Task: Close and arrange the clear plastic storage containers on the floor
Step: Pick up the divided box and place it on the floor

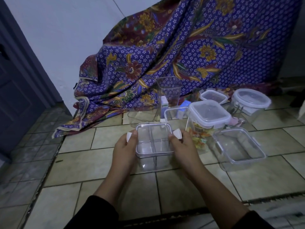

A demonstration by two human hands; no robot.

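the person is working on the closing step: both hands are holding a square clear container upright on the tiled floor, just in front of them, with its clear lid sitting on the rim and the white side latches sticking outward, which suggests they are not yet snapped down. the left hand is cupping the left wall, thumb resting near the left latch; the right hand is pressing against the right wall, fingers curled beside the right latch. neither hand is pinching a latch outright, as far as the dim light is letting me see. the next move is likely calling for folding each latch down over the lid edge until it is catching, while the palms are steadying the box so it is not sliding. the container is standing mouth up; being roughly square on top, its long axis is running vertically, and an inner divider is crossing it. to the right, a lidded container with sweets is standing near, and an open clear tub is lying beyond it.
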